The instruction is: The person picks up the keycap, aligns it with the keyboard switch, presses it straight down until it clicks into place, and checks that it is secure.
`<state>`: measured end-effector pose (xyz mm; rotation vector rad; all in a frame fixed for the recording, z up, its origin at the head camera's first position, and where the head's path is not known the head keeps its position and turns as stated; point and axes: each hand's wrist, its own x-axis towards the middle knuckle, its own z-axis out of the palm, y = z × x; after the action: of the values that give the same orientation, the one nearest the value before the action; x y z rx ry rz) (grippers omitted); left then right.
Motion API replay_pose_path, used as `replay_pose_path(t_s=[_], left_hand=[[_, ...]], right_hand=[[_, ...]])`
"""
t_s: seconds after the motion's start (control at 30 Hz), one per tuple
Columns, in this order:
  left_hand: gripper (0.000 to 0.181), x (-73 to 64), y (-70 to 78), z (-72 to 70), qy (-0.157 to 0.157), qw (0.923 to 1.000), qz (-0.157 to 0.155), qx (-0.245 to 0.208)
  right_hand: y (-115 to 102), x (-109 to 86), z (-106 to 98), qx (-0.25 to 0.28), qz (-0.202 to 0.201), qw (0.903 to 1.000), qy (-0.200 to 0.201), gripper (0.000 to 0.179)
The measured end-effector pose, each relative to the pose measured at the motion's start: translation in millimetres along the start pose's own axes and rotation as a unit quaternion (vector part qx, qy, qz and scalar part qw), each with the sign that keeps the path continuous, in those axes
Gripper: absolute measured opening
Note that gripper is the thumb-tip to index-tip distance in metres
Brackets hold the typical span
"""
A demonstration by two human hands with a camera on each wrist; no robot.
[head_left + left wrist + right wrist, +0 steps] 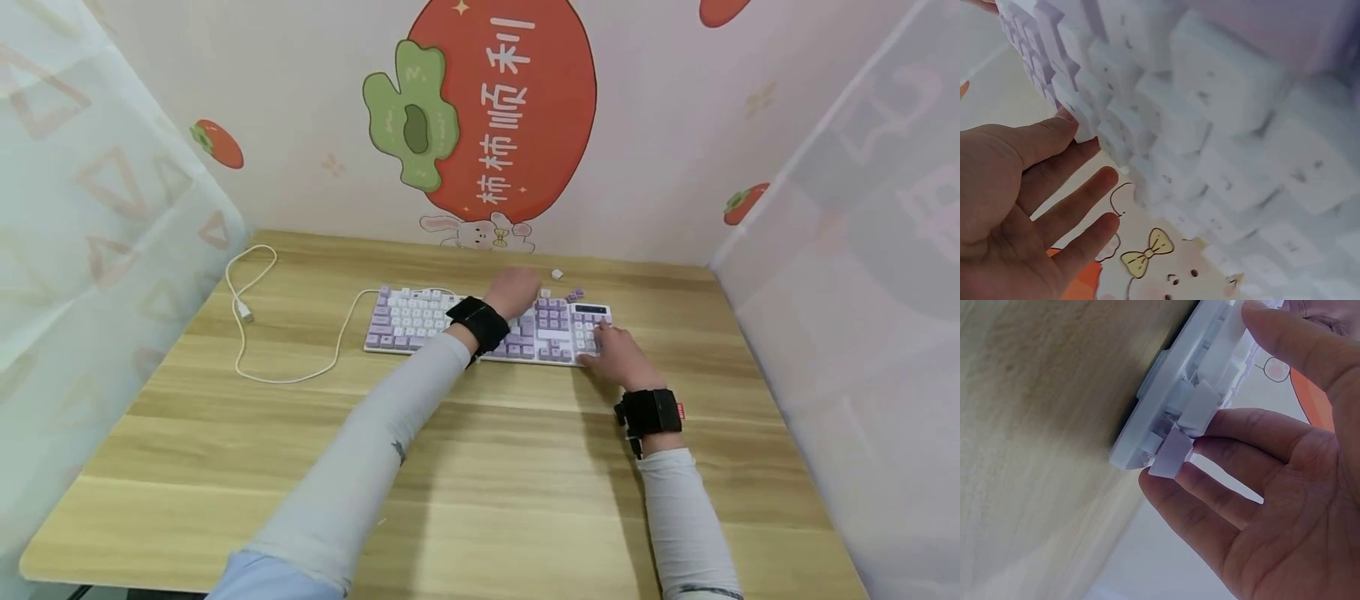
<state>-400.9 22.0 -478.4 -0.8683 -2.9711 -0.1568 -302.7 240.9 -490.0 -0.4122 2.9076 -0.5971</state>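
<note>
A light grey left sleeve (pixel 360 467), blue at its lower end, reaches in from the bottom edge, nearest the camera. Beyond it, a white-and-purple keyboard (pixel 525 333) lies on the wooden table (pixel 510 492), near the back wall (pixel 660 167). The left hand (pixel 513 292) is over the keyboard's far edge; its thumb and forefinger pinch a white keycap (pixel 1083 117), while the other fingers spread apart. The right hand (pixel 617 354) rests on the right end with thumb and fingers well apart, fingertips against the number-pad keys (two of which look tilted from the right wrist). Behind the keyboard, a loose white keycap (pixel 557 273) sits near some purple keycaps (pixel 575 295). To the left, the white cable (pixel 288 381) loops round to its USB plug (pixel 243 311).
</note>
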Motion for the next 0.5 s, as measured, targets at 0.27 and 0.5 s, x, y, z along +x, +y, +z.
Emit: replay_pose_path(t_s=[0.27,0.5], left_hand=[[0.043,-7.4,-15.5,-3.0,-0.059,0.9808,0.045,-0.18],[0.033,5.8,-55.8,7.3,-0.082,0.9526,-0.001,-0.293]], right_hand=[[3,-2.5,-2,0.009,0.007,0.9999,-0.007,0.03],[2,-2.1,0,0.003,0.004,0.9999,-0.01,0.04]])
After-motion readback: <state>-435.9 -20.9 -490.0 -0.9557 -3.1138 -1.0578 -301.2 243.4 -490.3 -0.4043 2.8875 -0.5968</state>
